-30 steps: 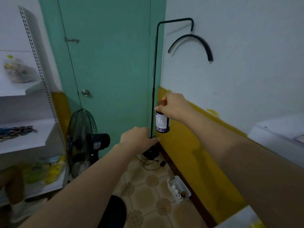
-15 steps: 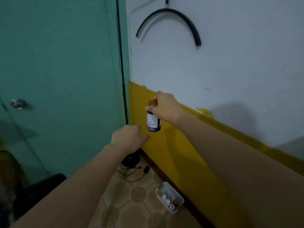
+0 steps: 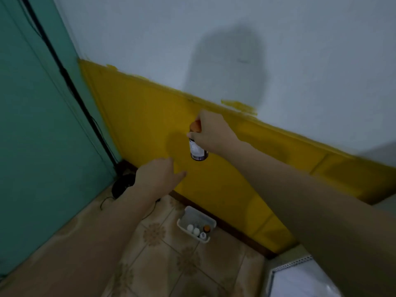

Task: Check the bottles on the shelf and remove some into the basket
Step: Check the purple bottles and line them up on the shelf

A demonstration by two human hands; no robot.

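Right grip [image 3: 212, 133] grasps the bottle [image 3: 198, 152] near its cap; left grip [image 3: 158, 179] hangs released. Lower it upright into the basket [image 3: 192, 211], clear of those already inside

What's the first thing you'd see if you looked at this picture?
The right hand, held out mid-picture, grips a dark, orange-capped bottle in front of the yellow wall. Below it, a small white basket with a few bottles sits on the floor by the wall.

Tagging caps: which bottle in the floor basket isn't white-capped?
The orange-capped bottle in the basket; it sits beside the row of three white-capped bottles.
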